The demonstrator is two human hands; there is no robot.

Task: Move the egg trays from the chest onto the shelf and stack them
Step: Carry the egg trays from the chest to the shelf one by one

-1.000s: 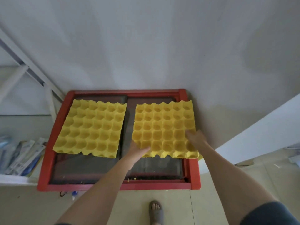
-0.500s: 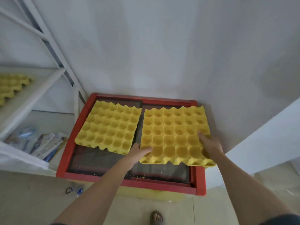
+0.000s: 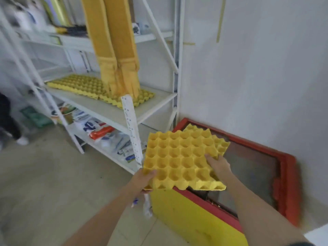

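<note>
I hold a yellow egg tray [image 3: 179,157] in the air above the left end of the red-rimmed chest [image 3: 284,167]. My left hand [image 3: 143,180] grips its near left corner. My right hand [image 3: 219,165] grips its right side, fingers over the cups. A second yellow tray [image 3: 222,145] lies on the chest lid behind it, mostly hidden. On the middle board of the white shelf [image 3: 113,110], two yellow trays [image 3: 83,85] lie side by side, and tall yellow bundles [image 3: 117,50] stand on them.
A white perforated shelf post [image 3: 132,132] stands just left of the held tray. Bags and packets [image 3: 104,135] fill the lower shelf board. The chest has a yellow front [image 3: 191,215] and sits against the white wall. A bottle [image 3: 147,205] lies on the floor beside it.
The right-hand tray has come up off the chest and moved left toward the shelf in both hands. My view has swung left, bringing the shelf and its trays into sight.
</note>
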